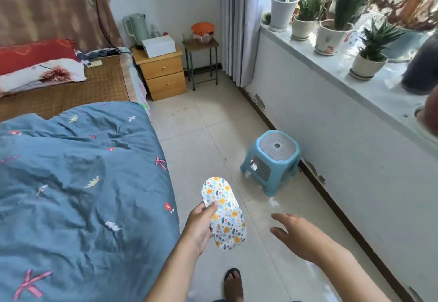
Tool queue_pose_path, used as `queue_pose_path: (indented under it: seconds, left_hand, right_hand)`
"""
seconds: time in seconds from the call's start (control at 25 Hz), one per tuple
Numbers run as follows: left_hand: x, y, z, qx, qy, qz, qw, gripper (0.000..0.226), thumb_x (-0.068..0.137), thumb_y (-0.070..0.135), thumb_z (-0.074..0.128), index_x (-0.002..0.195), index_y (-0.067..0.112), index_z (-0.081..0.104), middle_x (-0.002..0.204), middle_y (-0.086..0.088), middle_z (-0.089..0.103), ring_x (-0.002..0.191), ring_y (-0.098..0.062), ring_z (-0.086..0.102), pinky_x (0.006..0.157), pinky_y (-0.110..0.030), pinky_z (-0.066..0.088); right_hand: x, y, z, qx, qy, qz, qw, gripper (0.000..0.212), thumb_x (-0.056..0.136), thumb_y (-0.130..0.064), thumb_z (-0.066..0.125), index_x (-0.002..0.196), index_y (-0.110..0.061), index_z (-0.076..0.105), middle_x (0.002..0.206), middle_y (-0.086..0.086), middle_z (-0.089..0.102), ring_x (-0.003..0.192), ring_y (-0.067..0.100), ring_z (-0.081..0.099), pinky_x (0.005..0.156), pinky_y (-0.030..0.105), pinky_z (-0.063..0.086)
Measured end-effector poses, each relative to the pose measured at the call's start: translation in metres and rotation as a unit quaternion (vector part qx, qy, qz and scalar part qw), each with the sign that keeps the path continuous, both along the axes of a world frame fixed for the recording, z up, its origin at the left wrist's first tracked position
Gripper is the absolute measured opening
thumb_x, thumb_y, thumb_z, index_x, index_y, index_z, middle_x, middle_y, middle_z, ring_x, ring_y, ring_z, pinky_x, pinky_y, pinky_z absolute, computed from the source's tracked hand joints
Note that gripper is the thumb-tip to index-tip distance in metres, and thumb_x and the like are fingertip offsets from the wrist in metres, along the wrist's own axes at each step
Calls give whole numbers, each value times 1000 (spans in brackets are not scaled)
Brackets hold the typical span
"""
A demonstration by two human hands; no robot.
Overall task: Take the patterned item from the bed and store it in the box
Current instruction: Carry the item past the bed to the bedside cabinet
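My left hand (201,225) is shut on the patterned item (225,214), a flat white piece with yellow and orange flowers. I hold it upright over the floor, just off the right edge of the bed (78,183). To the right of it, my right hand (296,235) is empty, with its fingers spread and pointing left. A white box (159,46) sits shut on the wooden nightstand (163,74) at the far end of the room.
A light blue plastic stool (272,159) stands on the tiled floor by the right wall. Potted plants (336,33) line the windowsill. A green kettle (137,27) stands behind the box. A small metal side table (201,59) is next to the nightstand. My sandalled foot (233,285) shows below.
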State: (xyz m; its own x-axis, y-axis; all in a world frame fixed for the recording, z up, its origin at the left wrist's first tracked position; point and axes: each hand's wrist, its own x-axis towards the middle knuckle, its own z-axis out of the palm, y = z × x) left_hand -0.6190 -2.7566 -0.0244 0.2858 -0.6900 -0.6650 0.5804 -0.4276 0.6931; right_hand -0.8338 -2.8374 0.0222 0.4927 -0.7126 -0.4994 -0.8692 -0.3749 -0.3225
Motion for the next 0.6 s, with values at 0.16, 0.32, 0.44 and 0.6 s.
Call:
queue_pose_path:
  seconds: [0.16, 0.32, 0.44, 0.6]
  left_hand:
    - [38, -65, 8, 4, -11, 20, 1000, 13, 94, 19, 54, 98, 16, 65, 104, -8, 73, 97, -26, 68, 89, -44, 53]
    - [76, -127, 8, 19, -24, 60, 998, 12, 94, 18, 54, 95, 15, 65, 100, -8, 73, 93, -24, 68, 82, -41, 55]
    - [103, -176, 5, 18, -20, 95, 995, 12, 94, 17, 53, 94, 15, 65, 100, -8, 72, 93, -23, 68, 79, -37, 55]
    - [140, -248, 14, 26, -30, 134, 990, 12, 94, 17, 53, 97, 16, 65, 103, -8, 71, 97, -26, 67, 87, -43, 53]
  right_hand:
    - [39, -77, 12, -10, -9, 28, 1000, 43, 96, -43, 41, 134, -25, 40, 136, 3, 53, 122, 23, 51, 102, 37, 44]
    - [86, -154, 7, 4, -16, 68, 998, 43, 95, -43, 43, 134, -25, 40, 134, 4, 53, 121, 23, 51, 102, 38, 45]
    - [120, -223, 3, 12, -17, 94, 995, 42, 95, -41, 43, 134, -26, 40, 135, 2, 52, 121, 22, 52, 101, 35, 44]
    - [163, -320, 5, 16, -24, 124, 992, 41, 96, -39, 42, 134, -26, 39, 133, 3, 53, 114, 22, 55, 96, 33, 44]
